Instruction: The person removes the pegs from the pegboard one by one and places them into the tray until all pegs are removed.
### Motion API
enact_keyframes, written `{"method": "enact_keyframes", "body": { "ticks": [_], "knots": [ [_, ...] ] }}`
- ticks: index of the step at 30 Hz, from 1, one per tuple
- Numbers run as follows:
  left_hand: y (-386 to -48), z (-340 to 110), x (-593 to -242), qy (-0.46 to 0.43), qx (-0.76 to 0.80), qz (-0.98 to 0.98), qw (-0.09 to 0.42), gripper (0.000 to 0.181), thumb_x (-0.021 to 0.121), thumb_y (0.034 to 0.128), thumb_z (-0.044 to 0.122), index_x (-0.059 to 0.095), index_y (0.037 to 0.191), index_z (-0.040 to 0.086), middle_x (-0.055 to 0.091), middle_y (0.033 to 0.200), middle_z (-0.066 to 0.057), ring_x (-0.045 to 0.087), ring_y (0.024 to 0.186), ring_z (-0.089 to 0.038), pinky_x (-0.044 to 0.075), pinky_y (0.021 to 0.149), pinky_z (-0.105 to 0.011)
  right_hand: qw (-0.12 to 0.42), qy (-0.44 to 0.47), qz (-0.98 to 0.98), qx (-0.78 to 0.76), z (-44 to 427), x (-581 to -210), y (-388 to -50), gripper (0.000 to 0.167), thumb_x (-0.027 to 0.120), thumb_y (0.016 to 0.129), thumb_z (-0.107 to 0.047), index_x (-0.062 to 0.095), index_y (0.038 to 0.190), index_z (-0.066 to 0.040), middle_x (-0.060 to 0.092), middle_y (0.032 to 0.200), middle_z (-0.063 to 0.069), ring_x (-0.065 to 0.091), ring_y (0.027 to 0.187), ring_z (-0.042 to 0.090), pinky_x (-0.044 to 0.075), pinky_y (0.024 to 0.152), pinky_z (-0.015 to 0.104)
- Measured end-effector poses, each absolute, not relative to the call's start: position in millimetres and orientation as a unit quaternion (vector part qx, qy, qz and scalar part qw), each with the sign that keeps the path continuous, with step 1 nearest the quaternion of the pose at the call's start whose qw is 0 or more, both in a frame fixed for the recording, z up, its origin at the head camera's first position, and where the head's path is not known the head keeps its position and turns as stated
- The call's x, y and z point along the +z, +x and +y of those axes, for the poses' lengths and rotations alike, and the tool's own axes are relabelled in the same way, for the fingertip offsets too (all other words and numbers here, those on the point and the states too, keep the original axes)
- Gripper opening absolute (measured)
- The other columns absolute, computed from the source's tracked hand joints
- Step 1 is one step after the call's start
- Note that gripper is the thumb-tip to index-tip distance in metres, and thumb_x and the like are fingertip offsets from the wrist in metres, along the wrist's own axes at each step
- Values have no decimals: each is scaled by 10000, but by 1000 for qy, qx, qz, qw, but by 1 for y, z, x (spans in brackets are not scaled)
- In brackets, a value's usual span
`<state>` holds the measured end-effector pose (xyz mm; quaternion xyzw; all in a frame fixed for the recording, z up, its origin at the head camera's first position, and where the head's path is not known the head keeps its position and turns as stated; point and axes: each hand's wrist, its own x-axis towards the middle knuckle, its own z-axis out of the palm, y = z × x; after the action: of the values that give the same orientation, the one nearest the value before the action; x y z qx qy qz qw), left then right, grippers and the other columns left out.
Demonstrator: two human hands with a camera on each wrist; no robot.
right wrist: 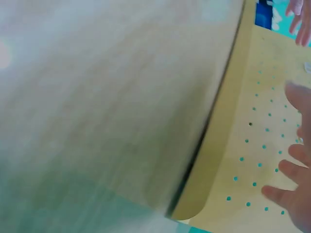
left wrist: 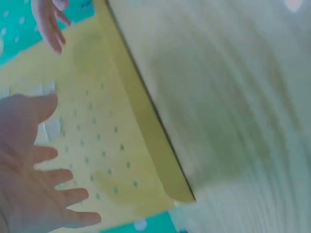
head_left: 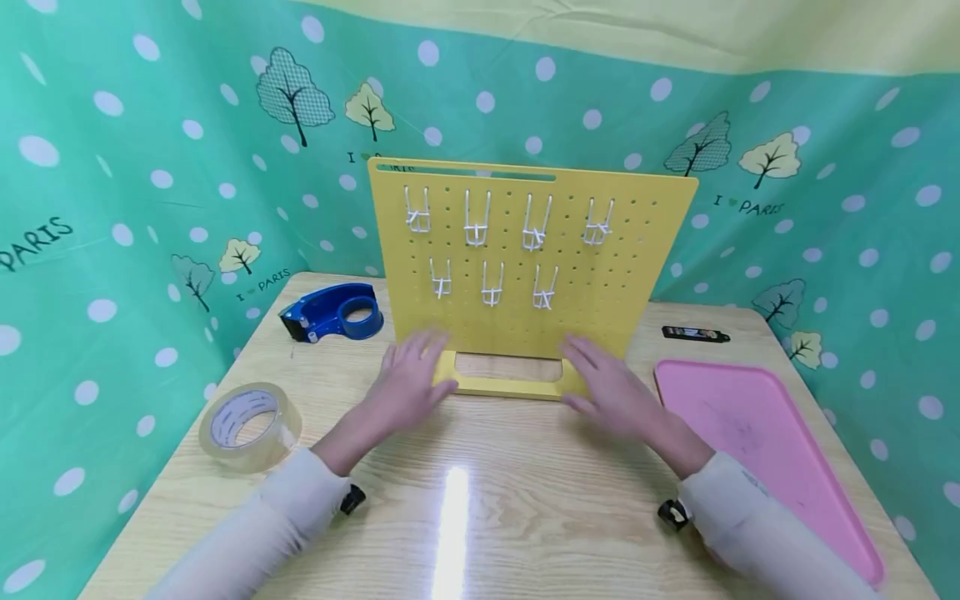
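Note:
A yellow pegboard [head_left: 517,321] stands upright on the table, with several white wire hooks [head_left: 476,229] in two rows on its face. Its yellow base [head_left: 506,387] has a wide cut-out in the middle. My left hand [head_left: 408,379] is at the left end of the base, fingers spread, slightly blurred. At the right end is my right hand [head_left: 611,392], likewise with its fingers apart. Both wrist views show extended fingers in front of the holed board; whether either hand touches it I cannot tell. Neither hand holds anything.
On the left lie a blue tape dispenser [head_left: 330,312] and a roll of clear tape [head_left: 251,427]. To the right are a pink tray [head_left: 757,433] and a small black pen-like item [head_left: 695,334]. A green patterned curtain [head_left: 487,133] hangs behind the wooden table [head_left: 525,500].

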<state>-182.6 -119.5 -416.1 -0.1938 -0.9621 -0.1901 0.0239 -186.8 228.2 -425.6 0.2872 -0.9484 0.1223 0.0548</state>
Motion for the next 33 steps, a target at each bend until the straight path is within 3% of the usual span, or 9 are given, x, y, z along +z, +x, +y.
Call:
{"method": "enact_keyframes", "body": {
  "ticks": [6,13,20,24,33],
  "knots": [
    [-209,-141,-403,-103,-358,-919,127,636,661,972,192,383,1506,-12,393,1511,-263,432,1379,-438,402,1140,-578,212,248,-926,192,215,-413,-213,554,777,902,-225,574,1384,-40,625,1332,188,611,1209,371,543,984,518],
    [-245,-157,-398,-23,-447,-874,188,595,626,975,165,380,1492,2,399,1455,-250,491,1284,-400,467,1028,-543,320,245,-878,259,189,-403,-245,410,809,857,-131,672,1231,-34,692,1099,156,667,983,302,585,840,429],
    [-267,-159,-400,3,-495,-849,185,514,598,1009,175,425,1470,27,527,1387,-214,580,1246,-367,506,1040,-491,367,218,-869,250,173,-405,-263,262,785,868,-109,735,1122,-74,693,1024,116,664,917,272,590,767,387],
    [-275,-160,-403,11,-515,-837,185,451,619,1014,169,481,1428,57,622,1279,-194,642,1171,-341,558,969,-471,382,209,-866,246,170,-406,-267,185,790,868,-111,757,1048,-85,687,974,109,659,871,270,590,728,381],
    [-283,-166,-409,7,-519,-833,194,391,672,996,212,543,1344,87,678,1175,-194,666,1071,-349,563,895,-482,407,208,-863,216,169,-408,-273,85,791,879,-139,764,947,-95,693,921,102,669,811,270,591,659,384]
  ]
}}
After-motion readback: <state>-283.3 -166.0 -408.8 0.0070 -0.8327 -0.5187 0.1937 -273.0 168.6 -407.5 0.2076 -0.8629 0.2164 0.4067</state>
